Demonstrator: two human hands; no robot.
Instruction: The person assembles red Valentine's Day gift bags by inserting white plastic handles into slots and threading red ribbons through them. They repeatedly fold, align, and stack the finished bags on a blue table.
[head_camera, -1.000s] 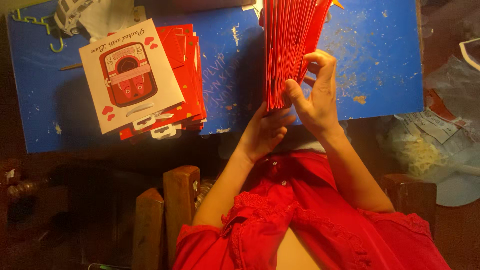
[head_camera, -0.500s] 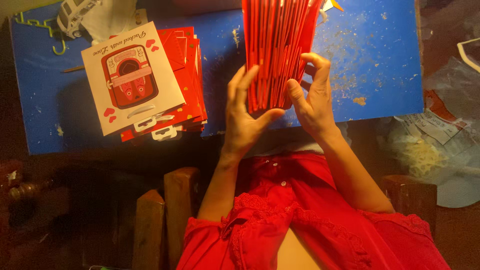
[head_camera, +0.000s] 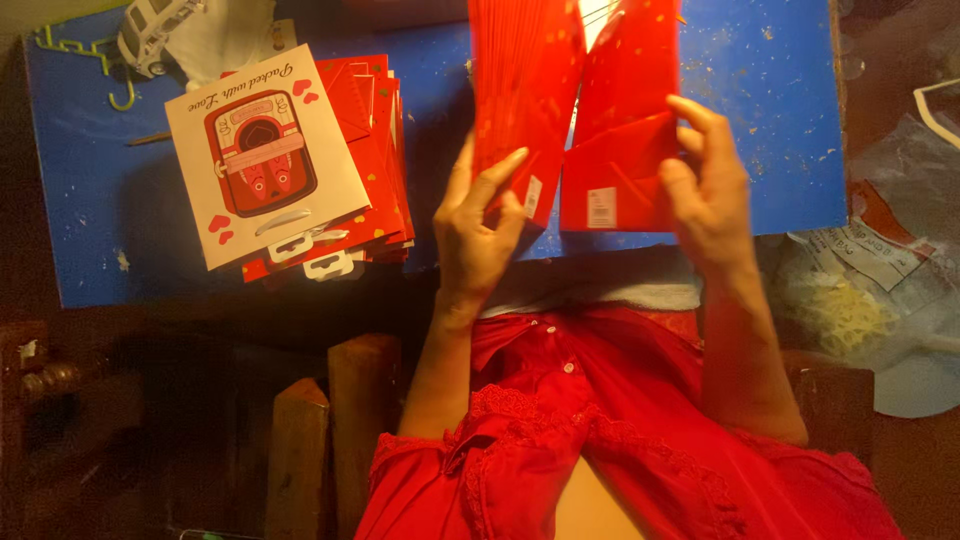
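The left hand grips the stack of red envelopes, held upright over the blue table. The right hand pinches one red envelope, just right of the stack, long axis running near to far.

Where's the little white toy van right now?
The white toy van sits at the far left corner of the blue table in the head view, just above the stack of red packets, beside the green hook.
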